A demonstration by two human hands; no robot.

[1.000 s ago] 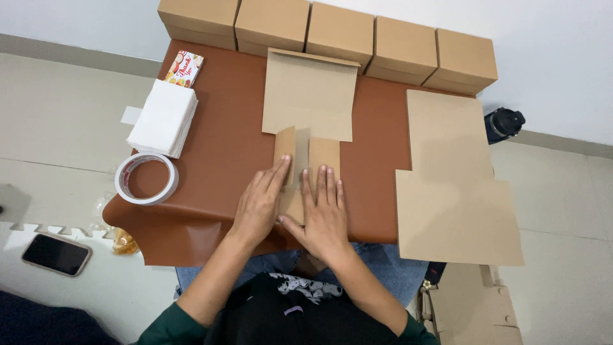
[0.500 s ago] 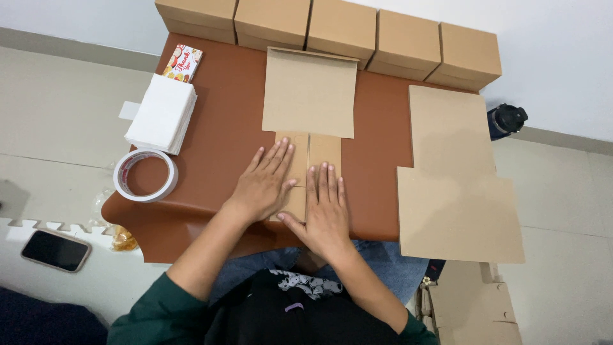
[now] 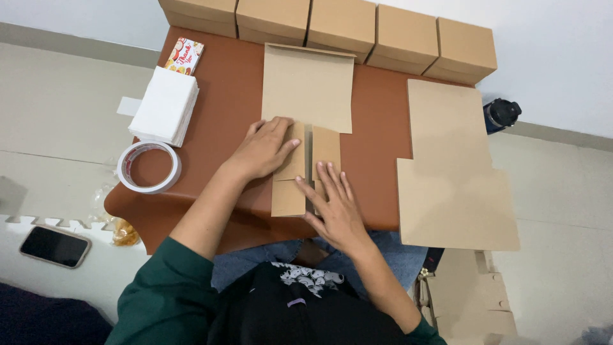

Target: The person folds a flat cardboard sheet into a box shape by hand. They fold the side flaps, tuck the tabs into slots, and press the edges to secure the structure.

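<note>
- The flat cardboard blank [image 3: 306, 128] is lying at the middle of the brown table [image 3: 223, 96], its folded flaps toward the person.
- The left hand [image 3: 263, 150], open and flat, is pressing the left flap down, apparently creasing it.
- The right hand [image 3: 333, 207], fingers spread, is steadying the right flap's near end.
- A tape roll [image 3: 150, 167] and white stack [image 3: 165, 114] are sitting left of the blank; a pile of blanks [image 3: 453, 172] to its right.

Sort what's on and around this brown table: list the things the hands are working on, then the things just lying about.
In hand:
- flat cardboard box blank, folded flaps pressed down
- left hand and right hand, both flat on the flaps

Lying about:
- stack of cardboard blanks
- row of finished boxes
- tape roll
- white paper stack
- small printed card
- phone
</note>
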